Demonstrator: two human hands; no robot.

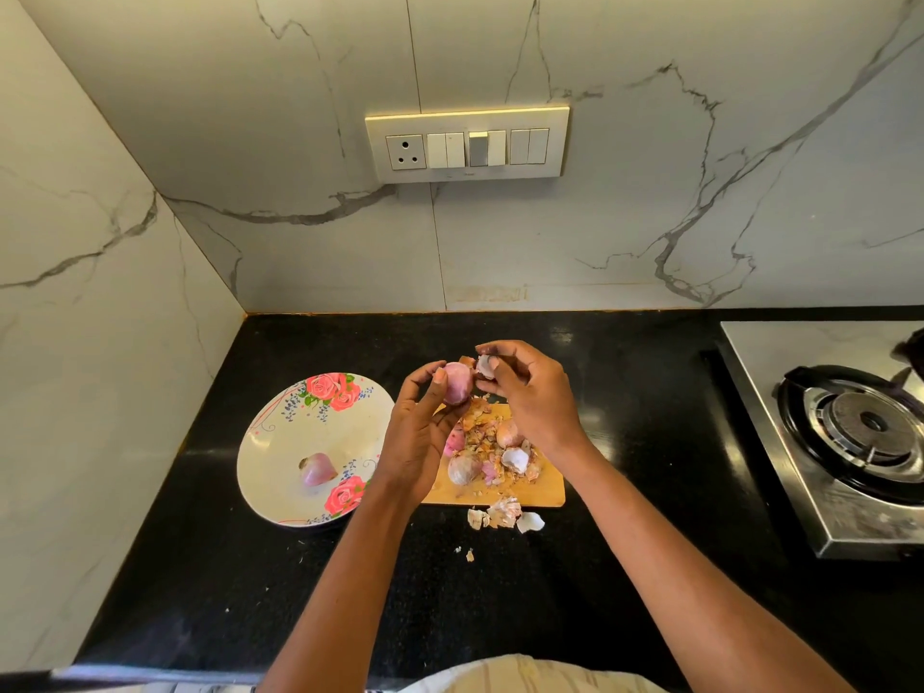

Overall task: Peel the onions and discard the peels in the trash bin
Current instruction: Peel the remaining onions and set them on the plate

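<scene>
1. While the left hand (425,432) cups a small red onion (457,382) with its thumb and curled fingers (440,376), the right hand (530,397) pinches a pale flap of peel (484,366) at the onion's top; both are held above the far edge of the wooden cutting board (547,487).
2. Handling, as I judge it: the onion is light, firm and round, and once bared its skin looks glossy, so it may slip; cradling it around the middle seems safest.
3. The peel looks papery, thin and brittle, likely to tear into scraps; taking it at a lifted edge near the tip should strip more at once.
4. Count of onions: one in hand, one peeled on the flowered plate (265,452) near the counter's (200,592) left corner, and about three on the board, though the left hand hides part of one.
5. Loose peels (502,512) lie heaped on the board and spill over its near edge onto the counter; too many to count.
6. No trash bin shows.
</scene>
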